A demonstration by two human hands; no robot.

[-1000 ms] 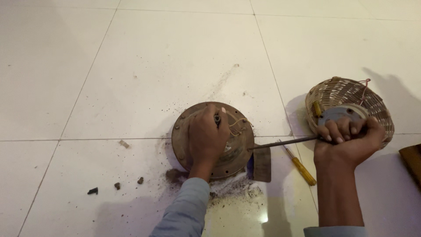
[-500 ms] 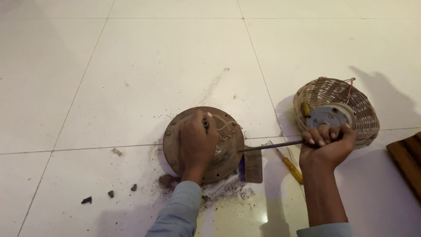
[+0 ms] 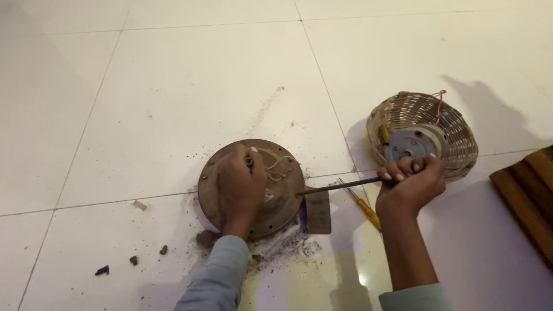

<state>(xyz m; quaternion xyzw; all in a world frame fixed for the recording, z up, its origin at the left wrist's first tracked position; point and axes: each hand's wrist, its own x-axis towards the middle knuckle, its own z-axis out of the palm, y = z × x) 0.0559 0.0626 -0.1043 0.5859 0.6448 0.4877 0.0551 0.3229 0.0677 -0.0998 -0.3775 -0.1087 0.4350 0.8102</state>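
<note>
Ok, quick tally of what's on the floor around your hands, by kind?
Round rusty metal disc with wires, under the left hand: 1
Dark metal rod, gripped by the right hand: 1
Yellow-handled screwdriver: 1
Wicker basket: 1
Grey round plate in the basket: 1
Flat brown card: 1
Total: 6

The left hand (image 3: 239, 184) lay flat on top of a round, rusty brown metal disc (image 3: 282, 196) that rested on the white tiled floor (image 3: 173, 86), with thin pale wires (image 3: 279, 167) curling out just beside the fingers. The right hand (image 3: 410, 183) was closed in a fist around a dark thin rod (image 3: 337, 186) that ran level toward the disc's edge. A yellow-handled screwdriver (image 3: 366, 208) lay on the floor under the rod. A woven basket (image 3: 455, 135) tipped on its side held a grey round part (image 3: 410, 144), just behind the right hand. Dark crumbs and dust (image 3: 276, 245) were scattered near the disc.
</note>
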